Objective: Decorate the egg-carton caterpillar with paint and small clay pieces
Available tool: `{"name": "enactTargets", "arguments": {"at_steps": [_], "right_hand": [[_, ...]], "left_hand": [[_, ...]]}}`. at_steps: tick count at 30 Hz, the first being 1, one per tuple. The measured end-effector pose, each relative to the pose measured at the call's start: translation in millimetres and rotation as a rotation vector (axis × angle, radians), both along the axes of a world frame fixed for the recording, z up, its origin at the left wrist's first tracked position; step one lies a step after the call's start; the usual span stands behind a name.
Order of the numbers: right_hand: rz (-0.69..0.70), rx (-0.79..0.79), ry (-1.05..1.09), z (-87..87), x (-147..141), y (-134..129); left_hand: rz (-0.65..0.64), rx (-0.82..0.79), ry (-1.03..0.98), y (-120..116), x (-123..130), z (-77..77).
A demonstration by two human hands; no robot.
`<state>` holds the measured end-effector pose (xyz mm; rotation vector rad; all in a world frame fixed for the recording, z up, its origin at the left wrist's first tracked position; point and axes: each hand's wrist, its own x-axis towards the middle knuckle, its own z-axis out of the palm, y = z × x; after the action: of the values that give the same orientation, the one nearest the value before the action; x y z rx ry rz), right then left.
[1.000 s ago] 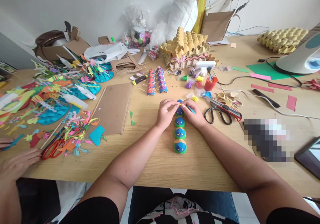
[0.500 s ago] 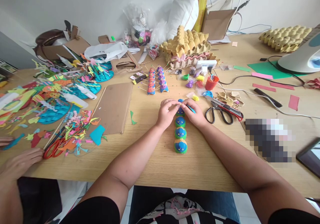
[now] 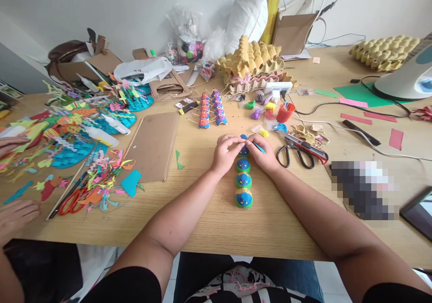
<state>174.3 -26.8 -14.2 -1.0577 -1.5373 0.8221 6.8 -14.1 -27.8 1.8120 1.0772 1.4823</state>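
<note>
A blue-and-green egg-carton caterpillar [image 3: 243,180] lies on the table, pointing away from me. Its bumps carry small yellow dots and face-like marks. Over its far end my left hand [image 3: 227,152] is closed in a pinch. What sits in those fingertips is too small to name. My right hand [image 3: 260,154] pinches from the other side, its fingertips almost meeting the left ones. A blue stick-like tool [image 3: 259,147] shows along the right fingers, its tip hidden. Both hands partly cover the farthest bumps.
Two finished-looking caterpillars [image 3: 204,111] with pins stand beyond. To the right lie black-handled scissors [image 3: 290,152], a box cutter [image 3: 312,152], clay bags and a red cup [image 3: 286,112]. Left are cardboard [image 3: 153,145], paper scraps and another person's hand [image 3: 20,215]. Egg trays [image 3: 253,60] are stacked behind.
My hands stay almost in place over the caterpillar, with only slight finger movement. At the left, the other person's hands have moved; one now touches the paper pile and the other has drawn back leftward.
</note>
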Motion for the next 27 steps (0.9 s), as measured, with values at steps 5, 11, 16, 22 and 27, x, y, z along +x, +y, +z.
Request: {"name": "enactTargets", "arguments": {"at_steps": [5,11,16,22,27], "right_hand": [[0.011,0.003,-0.013,-0.3,-0.5,0.3],[0.031,-0.006,-0.01,-0.9,-0.4,1.2],[0.001,-0.034,0.019,-2.0,-1.6,0.7],[-0.072,-0.1,0.1,-2.7,-0.6,1.7],[-0.08,-0.111,0.09,-3.8,-0.1,3.1]], "left_hand": [[0.01,-0.026,-0.014,0.8,-0.1,-1.0],[0.031,-0.048,-0.021,0.7,-0.3,-1.0],[0.03,-0.082,-0.052,2.5,0.1,-4.7],[-0.049,-0.356,-0.375,6.8,5.2,-8.1],[-0.08,-0.43,-0.483,7.1,7.4,-4.2]]}}
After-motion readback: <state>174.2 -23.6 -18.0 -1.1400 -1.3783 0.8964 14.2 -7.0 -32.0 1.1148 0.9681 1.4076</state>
